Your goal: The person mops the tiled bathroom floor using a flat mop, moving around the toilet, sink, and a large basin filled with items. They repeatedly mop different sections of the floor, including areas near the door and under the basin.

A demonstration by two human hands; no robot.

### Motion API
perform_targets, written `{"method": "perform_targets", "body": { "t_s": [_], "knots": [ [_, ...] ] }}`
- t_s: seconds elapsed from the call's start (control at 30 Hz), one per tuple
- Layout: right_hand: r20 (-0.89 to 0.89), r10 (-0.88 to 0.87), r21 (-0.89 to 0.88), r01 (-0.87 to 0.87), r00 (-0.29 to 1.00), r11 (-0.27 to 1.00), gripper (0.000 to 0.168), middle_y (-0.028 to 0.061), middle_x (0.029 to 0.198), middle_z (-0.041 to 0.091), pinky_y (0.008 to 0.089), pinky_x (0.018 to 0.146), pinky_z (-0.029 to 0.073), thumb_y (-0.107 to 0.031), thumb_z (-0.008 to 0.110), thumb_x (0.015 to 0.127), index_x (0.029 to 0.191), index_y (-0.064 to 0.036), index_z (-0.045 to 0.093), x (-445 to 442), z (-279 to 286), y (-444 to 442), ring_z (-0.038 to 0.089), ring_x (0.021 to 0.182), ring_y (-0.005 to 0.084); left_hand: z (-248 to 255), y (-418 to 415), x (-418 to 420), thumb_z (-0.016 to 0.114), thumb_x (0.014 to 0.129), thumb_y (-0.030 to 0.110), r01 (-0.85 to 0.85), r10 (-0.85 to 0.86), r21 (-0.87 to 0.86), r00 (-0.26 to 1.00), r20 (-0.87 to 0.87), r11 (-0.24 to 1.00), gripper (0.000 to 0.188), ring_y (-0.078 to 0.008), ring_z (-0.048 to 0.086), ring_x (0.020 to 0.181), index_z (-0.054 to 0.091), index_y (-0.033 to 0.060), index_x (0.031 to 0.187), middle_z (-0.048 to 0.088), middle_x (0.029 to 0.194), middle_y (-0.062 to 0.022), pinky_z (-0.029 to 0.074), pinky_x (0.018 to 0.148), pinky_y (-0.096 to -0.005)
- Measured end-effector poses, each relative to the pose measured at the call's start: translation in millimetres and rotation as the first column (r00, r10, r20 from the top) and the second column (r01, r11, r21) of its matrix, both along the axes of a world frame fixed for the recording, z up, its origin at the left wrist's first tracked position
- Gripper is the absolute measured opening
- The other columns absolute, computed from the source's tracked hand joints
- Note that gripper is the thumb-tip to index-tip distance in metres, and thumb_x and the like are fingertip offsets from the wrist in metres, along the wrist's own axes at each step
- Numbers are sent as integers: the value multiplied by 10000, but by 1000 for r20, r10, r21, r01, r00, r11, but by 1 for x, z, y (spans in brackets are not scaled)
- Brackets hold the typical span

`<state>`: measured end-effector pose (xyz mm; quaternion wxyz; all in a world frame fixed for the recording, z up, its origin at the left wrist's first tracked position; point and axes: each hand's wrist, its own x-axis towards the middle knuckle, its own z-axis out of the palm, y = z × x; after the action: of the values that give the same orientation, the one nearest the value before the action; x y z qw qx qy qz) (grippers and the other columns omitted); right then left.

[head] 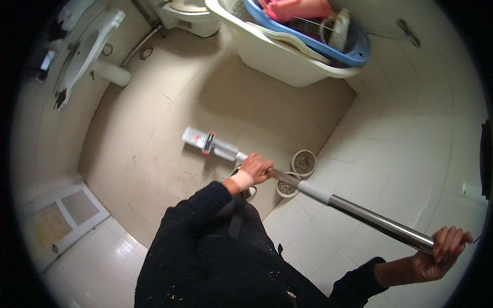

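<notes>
A flat mop runs slantwise across the view, held in both hands. My left hand (254, 169) grips the lower part of its metal pole (369, 215), near the head. Around the pole's top end my right hand (448, 248) is closed, at the far right. A pale grey sleeve (314, 192) joins two sections of the pole. The white mop head (196, 138), with orange-red clips, points to the left over the tiled floor (161, 115). A shadow lies beside it; whether it touches the floor I cannot tell.
Two pots (303, 163) of grey soil stand against the right wall. A white tub (269, 57) holding a blue basin (346, 56) stands ahead. A toilet (188, 17) is at the back, a washbasin (83, 57) on the left wall. At lower left is a vented door (79, 206).
</notes>
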<state>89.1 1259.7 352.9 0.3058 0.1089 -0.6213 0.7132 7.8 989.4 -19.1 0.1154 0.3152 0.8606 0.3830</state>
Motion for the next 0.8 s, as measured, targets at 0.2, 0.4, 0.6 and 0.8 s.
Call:
{"method": "perform_targets", "body": {
  "t_s": [0.2, 0.4, 0.6, 0.8],
  "knots": [
    [-122, -87, -64, 79, 989, 995, 162, 24, 555, 318, 196, 482, 336, 3, 540, 756, 864, -19, 422, -44, -9, -25, 306, 485, 93, -16, 46, -103, 629, 628, 208, -156, 160, 40, 977, -138, 987, 203, -233, 521, 740, 459, 125, 701, 516, 683, -29, 368, 658, -351],
    [-85, -170, 2, 170, 982, 985, 155, 26, 565, 325, 202, 531, 336, 2, 531, 761, 891, -14, 448, -88, -45, -53, 310, 504, 92, -58, 77, -194, 632, 628, 209, -290, 290, 20, 947, -138, 957, 197, -230, 528, 790, 498, 134, 750, 537, 743, -27, 396, 668, -356],
    [8, -109, 115, 107, 994, 988, 199, 5, 591, 341, 184, 479, 352, -73, 486, 799, 990, -17, 475, -108, -60, -29, 326, 497, 69, -91, 79, -179, 644, 602, 154, -486, 518, 227, 848, -111, 844, 188, -240, 523, 784, 497, 123, 714, 532, 723, -44, 401, 674, -352],
    [64, 19, 101, -25, 998, 995, 232, 4, 603, 334, 163, 442, 349, -59, 475, 797, 1023, -10, 456, -116, -40, -25, 329, 485, 65, -75, 43, -94, 654, 551, 99, -635, 670, 264, 740, -63, 726, 279, -264, 510, 801, 466, 118, 758, 516, 747, -58, 388, 718, -367]
  ]
}}
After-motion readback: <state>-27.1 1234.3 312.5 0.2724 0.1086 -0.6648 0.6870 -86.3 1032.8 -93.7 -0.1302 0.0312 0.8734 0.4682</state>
